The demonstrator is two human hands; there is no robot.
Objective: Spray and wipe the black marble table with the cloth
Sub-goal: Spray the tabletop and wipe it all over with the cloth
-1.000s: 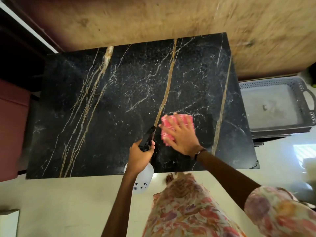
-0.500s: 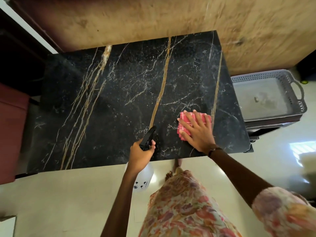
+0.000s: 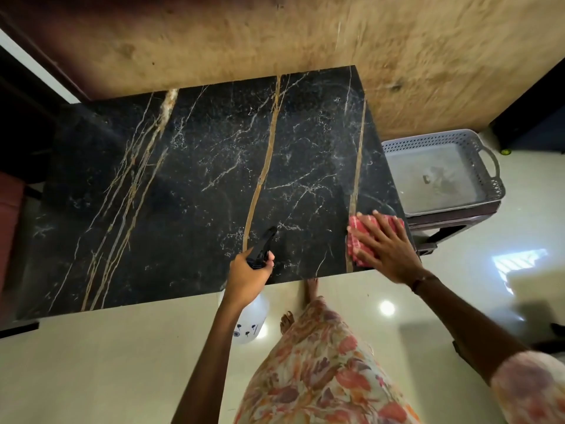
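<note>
The black marble table (image 3: 189,191) with gold and white veins fills the middle of the view. My right hand (image 3: 388,249) lies flat on a red checked cloth (image 3: 359,228) and presses it onto the table's near right corner. My left hand (image 3: 247,273) grips the black trigger head of a white spray bottle (image 3: 252,319) at the table's near edge. The bottle's body hangs below the edge, and its nozzle points over the marble.
A grey perforated tray (image 3: 489,154) sits on a dark stand right of the table. A wooden wall (image 3: 305,35) runs behind the table. Glossy cream floor (image 3: 91,362) lies in front, with my bare feet (image 3: 287,321) and floral dress below.
My right hand has slid the cloth rightward across the marble, from the centre vein to the near right corner. The left hand still holds the bottle at the same spot.
</note>
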